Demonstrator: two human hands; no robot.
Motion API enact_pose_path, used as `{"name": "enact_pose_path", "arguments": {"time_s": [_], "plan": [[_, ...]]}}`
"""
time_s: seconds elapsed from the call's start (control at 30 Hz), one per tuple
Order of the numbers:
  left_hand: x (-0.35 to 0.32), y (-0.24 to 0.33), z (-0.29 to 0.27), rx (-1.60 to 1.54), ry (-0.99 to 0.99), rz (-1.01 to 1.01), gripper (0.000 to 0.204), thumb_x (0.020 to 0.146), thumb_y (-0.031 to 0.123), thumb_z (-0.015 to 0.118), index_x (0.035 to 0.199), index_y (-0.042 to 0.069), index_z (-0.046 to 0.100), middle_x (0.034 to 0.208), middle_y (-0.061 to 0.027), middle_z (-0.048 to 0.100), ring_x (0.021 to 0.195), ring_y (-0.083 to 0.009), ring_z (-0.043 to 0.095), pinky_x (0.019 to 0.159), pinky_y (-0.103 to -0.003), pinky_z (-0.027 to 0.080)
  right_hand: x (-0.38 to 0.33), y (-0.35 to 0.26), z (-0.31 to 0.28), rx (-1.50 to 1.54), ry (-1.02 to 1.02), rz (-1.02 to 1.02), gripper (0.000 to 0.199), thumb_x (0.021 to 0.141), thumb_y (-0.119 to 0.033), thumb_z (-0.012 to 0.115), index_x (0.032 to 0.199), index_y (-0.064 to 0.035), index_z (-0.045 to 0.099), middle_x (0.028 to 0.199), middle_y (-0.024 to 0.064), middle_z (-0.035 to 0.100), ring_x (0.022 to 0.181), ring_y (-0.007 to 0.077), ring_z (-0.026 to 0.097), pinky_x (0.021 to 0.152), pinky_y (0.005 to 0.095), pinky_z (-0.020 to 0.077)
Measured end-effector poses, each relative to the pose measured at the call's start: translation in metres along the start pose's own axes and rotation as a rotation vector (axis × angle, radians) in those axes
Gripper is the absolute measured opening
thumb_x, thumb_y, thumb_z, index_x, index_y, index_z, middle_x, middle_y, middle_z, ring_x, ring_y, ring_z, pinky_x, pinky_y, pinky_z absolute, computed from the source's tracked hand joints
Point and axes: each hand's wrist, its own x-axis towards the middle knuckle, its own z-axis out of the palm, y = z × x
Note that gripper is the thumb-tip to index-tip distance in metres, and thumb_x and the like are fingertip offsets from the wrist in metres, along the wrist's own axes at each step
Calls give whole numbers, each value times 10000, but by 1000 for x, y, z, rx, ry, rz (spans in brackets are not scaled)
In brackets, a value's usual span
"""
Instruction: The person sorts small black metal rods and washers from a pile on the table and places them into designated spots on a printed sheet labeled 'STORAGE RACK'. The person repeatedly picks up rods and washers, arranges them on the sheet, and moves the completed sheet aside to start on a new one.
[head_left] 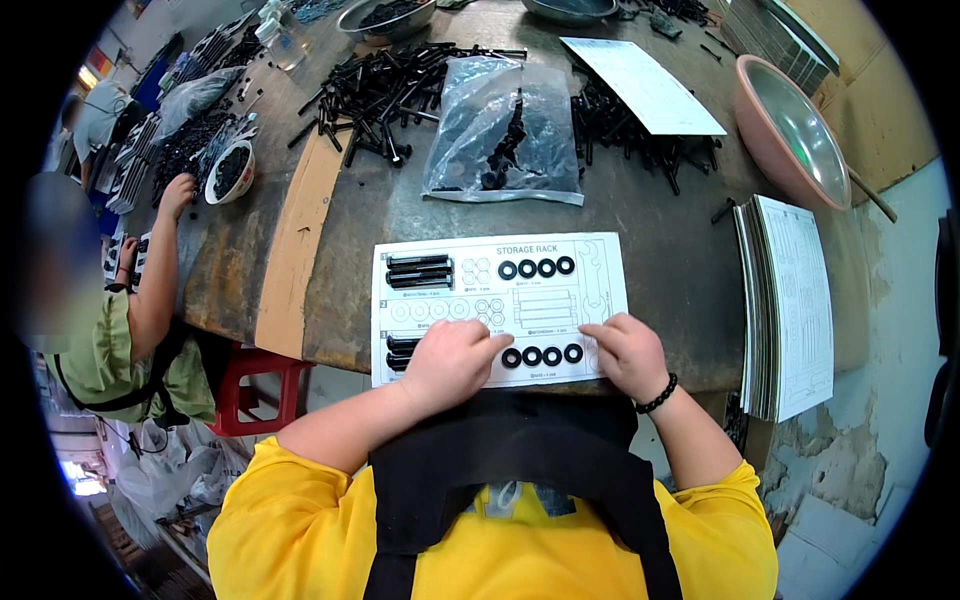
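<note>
dark table point(680, 215) — white card point(500, 318) lies partly under both hands point(447, 360) point(634, 354).

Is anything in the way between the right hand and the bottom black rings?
Nothing I can see. The right hand is at the card's right side, close to the bottom rings, and only printed card shows between them.

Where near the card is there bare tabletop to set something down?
The tabletop is bare right of the printed card, up to the stacked sheets, except one bolt at their corner, and left of it, up to the tan strip. It's crowded beyond the card: black bolts, a plastic bag and a loose sheet.
</note>
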Motion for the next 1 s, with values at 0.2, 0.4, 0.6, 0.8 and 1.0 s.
{"name": "enact_pose_path", "arguments": {"time_s": [0.2, 0.4, 0.6, 0.8, 1.0], "plan": [[69, -58, -27, 73, 72, -172, 364, 746, 88, 596, 1105, 74, 537, 966, -116, 549, 918, -289, 541, 789, -367, 447, 84, -1, -3, 44, 70, -63, 163, 766, -94, 590, 921, -92, 638, 830, 81, 562, 751, 251, 575, 655, 334, 477], [149, -125, -14, 235, 17, -143, 325, 756, 139, 587, 1080, 114, 586, 995, -80, 562, 944, -274, 543, 797, -371, 441, 182, 18, 49, -107, 128, -19, 213, 766, -188, 603, 956, -93, 619, 957, 99, 560, 884, 277, 563, 750, 363, 477], [169, -126, -28, 558, -45, -242, 511, 664, 352, 698, 1141, 221, 576, 952, -41, 540, 958, -197, 538, 788, -331, 388, 229, 4, 63, -379, -134, 332, 323, 756, -383, 638, 941, -118, 622, 973, 104, 571, 907, 247, 587, 732, 359, 490], [173, -139, -33, 614, -165, -78, 400, 650, 330, 711, 1019, 201, 627, 915, -32, 534, 949, -195, 536, 786, -333, 382, 235, 6, 57, -363, -250, 275, 325, 741, -327, 670, 969, -104, 608, 991, 108, 572, 950, 268, 576, 778, 376, 483], [181, -142, -27, 465, -222, -124, 301, 647, 236, 724, 927, 169, 634, 900, -37, 545, 922, -221, 550, 766, -361, 394, 234, 18, 62, -234, -158, 195, 305, 708, -216, 696, 941, -75, 561, 970, 122, 562, 935, 300, 562, 778, 389, 470]]}}
